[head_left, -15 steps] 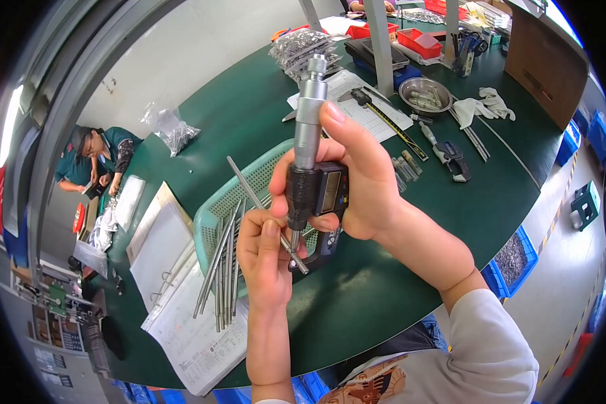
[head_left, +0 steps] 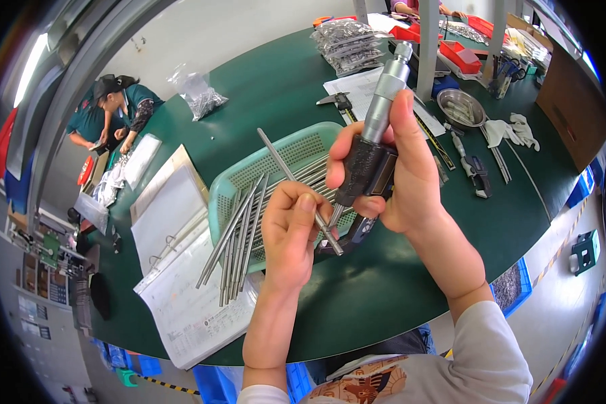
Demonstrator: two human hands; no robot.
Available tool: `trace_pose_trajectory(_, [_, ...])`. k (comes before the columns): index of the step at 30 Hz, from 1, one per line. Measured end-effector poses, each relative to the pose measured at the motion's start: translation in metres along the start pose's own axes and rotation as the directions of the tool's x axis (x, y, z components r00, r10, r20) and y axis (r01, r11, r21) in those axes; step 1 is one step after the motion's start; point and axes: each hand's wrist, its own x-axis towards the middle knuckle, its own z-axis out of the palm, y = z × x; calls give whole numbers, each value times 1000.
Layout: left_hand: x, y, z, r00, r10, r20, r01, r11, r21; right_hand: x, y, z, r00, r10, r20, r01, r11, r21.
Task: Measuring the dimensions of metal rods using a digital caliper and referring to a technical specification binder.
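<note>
My left hand (head_left: 288, 232) pinches a thin metal rod (head_left: 276, 153) between thumb and fingers. The rod slants down to the right, its lower end by the measuring gap of a digital micrometer (head_left: 363, 175). Whether the jaws touch it, I cannot tell. My right hand (head_left: 411, 175) grips the micrometer by its black body, thumb against the silver barrel, which tilts up to the right. Its display is mostly turned away. Behind my hands stands a pale green perforated basket (head_left: 217, 209) holding several rods (head_left: 303, 178); more rods (head_left: 239, 246) lean over its left near side.
An open ring binder (head_left: 172, 215) with papers lies left of the basket. Beyond are a caliper (head_left: 343, 104), a second micrometer (head_left: 477, 172), a metal bowl (head_left: 475, 101), white gloves (head_left: 518, 131) and bagged parts (head_left: 349, 44). A co-worker (head_left: 118, 108) works at far left.
The micrometer has moved right in the picture and leans more to the right, its display turned away. My left hand and the rod have moved up and right. The whole view has shifted.
</note>
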Motion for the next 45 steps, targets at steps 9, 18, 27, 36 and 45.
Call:
trace_pose_trajectory(9, [1,-2,2,1000,-11,1,11,1000,22,0,1,-5,1000,-1,28,1,1000,-11])
trace_pose_trajectory(18, [1,-2,2,1000,17,-1,-17,998,58,-1,-8,0,997,63,-38,-66,996,-61])
trace_pose_trajectory(27, [3,1,-3,996,85,-13,-84,994,67,-4,-10,-7,991,63,116,-67,997,32])
trace_pose_trajectory(36, [2,-1,-2,999,54,-5,-53,997,63,-5,-10,-4,988,80,134,-94,991,100])
trace_pose_trajectory(45, [2,-3,-1,999,51,19,-53,996,67,-7,-9,-6,996,21,81,-7,987,-161])
